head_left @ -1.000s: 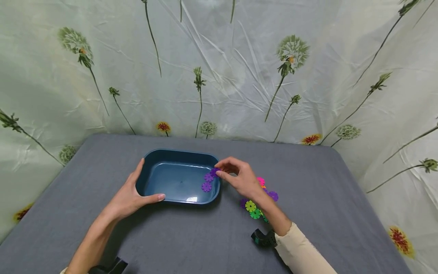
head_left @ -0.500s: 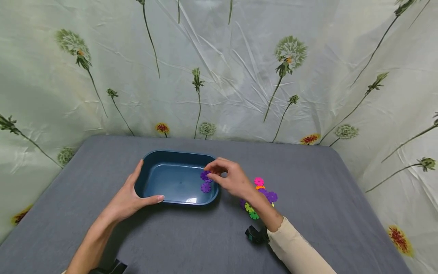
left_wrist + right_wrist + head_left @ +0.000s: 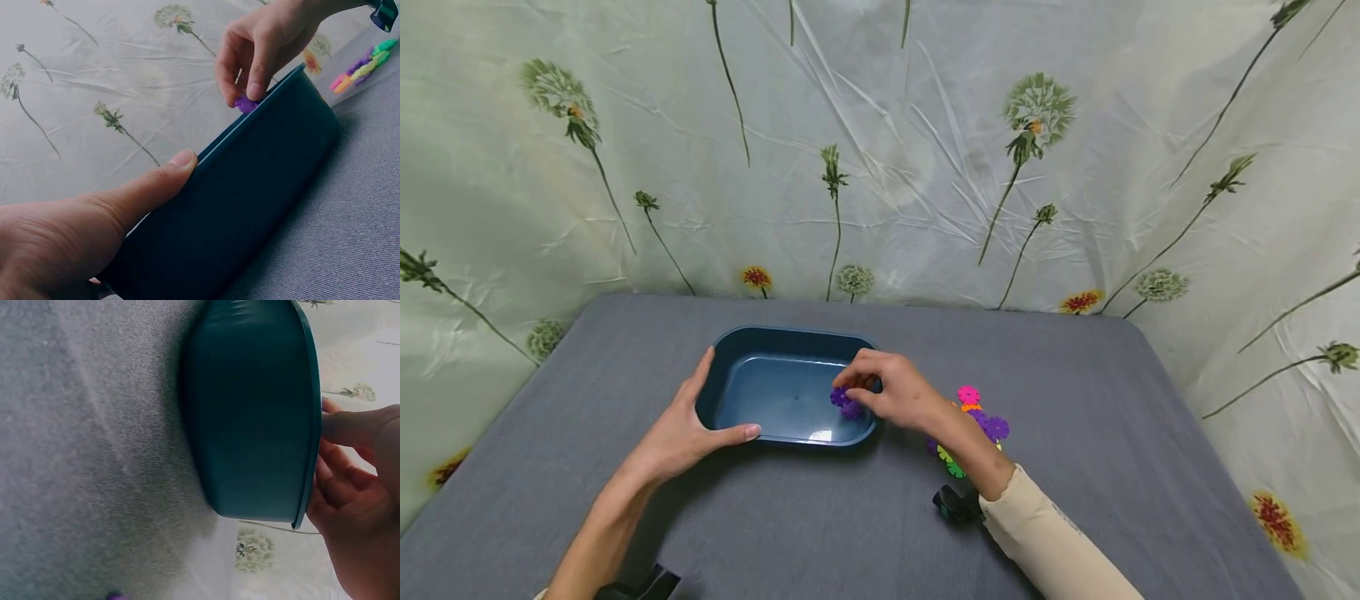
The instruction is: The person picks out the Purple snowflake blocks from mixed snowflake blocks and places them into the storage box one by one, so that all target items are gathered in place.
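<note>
My left hand (image 3: 681,433) grips the left end of the blue tub (image 3: 775,400), its thumb on the near rim and its fingers along the left side. In the left wrist view that thumb presses on the rim of the tub (image 3: 250,169). My right hand (image 3: 898,392), above the tub's right part, pinches a purple flower-shaped piece (image 3: 839,396) between thumb and fingers. Just below it is another purple piece (image 3: 852,411) inside the tub. The right wrist view shows the tub's outer wall (image 3: 256,419) hiding what the right hand (image 3: 359,481) pinches.
Right of the tub, partly behind the right forearm, lies a cluster of pink (image 3: 968,394), orange, purple (image 3: 997,428), yellow and green (image 3: 956,470) flower-shaped pieces on the grey cloth (image 3: 820,517). A flower-printed curtain (image 3: 910,167) stands behind the table.
My right hand has moved left from the tub's right rim, over the inside, with the purple piece in its fingers. My left hand has stayed on the tub.
</note>
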{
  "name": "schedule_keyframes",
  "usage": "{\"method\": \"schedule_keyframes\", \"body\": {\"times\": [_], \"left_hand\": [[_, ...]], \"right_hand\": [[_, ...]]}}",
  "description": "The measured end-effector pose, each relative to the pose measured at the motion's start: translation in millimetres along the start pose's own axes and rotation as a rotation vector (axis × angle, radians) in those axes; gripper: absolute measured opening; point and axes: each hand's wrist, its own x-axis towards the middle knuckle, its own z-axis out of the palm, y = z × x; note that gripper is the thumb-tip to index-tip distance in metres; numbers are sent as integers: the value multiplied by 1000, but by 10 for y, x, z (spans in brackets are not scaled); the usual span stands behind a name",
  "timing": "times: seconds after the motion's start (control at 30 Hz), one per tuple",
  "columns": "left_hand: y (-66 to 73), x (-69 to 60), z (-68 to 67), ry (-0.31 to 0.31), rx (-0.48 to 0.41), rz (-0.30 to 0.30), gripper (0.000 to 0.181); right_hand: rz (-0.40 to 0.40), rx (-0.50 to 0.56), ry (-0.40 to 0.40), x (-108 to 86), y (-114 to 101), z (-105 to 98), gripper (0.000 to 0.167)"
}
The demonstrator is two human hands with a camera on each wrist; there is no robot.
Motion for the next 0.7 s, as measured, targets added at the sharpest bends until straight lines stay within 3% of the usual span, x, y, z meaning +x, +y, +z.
{"method": "schedule_keyframes", "body": {"times": [0.37, 0.7], "left_hand": [[2, -7, 10, 2, -14, 11, 137], [-12, -4, 5, 3, -8, 11, 137]], "right_hand": [[49, -105, -273, 104, -89, 0, 19], [100, -199, -394, 134, -134, 7, 26]]}}
